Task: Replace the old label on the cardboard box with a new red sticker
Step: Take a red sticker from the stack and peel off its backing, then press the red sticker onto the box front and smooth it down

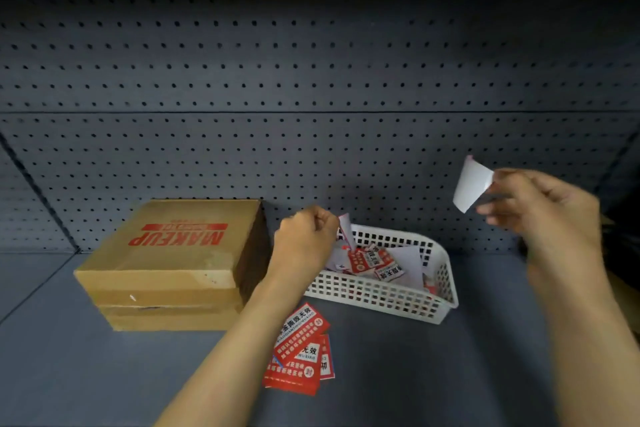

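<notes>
White, limp backing paper is pinched in my right hand at right of frame; my left hand pinches a flimsy sticker by its edge.

You are looking at one cardboard box and one white basket sitting on the shelf. Three or so red stickers are lying loose in an overlapping pile; the scraps filling the basket are too jumbled to count. Your two hands are each pinching one paper piece.
</notes>
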Available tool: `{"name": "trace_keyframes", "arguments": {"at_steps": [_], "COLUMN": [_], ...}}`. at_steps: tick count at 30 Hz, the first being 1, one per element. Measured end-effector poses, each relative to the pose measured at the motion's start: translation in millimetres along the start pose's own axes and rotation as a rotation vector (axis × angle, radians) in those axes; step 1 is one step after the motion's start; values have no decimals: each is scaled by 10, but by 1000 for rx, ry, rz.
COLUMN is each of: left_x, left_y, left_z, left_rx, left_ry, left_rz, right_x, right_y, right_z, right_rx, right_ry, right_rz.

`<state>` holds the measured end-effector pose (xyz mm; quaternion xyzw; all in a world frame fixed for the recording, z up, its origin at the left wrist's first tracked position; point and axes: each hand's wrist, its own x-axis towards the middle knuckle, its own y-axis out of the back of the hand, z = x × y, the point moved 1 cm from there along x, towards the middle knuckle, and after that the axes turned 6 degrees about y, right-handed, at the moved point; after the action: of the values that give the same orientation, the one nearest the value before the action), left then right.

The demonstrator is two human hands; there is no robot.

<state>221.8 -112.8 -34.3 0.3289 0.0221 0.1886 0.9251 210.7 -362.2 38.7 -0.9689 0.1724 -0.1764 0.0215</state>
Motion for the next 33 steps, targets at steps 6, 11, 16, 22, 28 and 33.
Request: {"name": "trace_keyframes", "arguments": {"at_steps": [6,11,16,22,28,33], "left_x": [14,-60,-200,-438,-552,-618], "left_y": [-202,-119,140,424,803,1144], "left_z": [106,170,205,181,-61,-450], "left_rx": [-4,-81,-161,-118,-275,-376], "left_ry": [-114,-206,-364,-465,-359,-244], "left_rz": [-18,72,162,133,222,297], "right_x": [-37,-169,-340,-620,-904,-1165], "right_y": [-113,-436,-736,-1064,-1336,-1552], "right_z": [138,297,367,290,229,280], "right_rx": [-31,-32,-45,-41,-44,-154], "right_ry": [-5,-45,-43,68,262,334], "right_rz": [-44,-120,-174,-274,-459,-477]}}
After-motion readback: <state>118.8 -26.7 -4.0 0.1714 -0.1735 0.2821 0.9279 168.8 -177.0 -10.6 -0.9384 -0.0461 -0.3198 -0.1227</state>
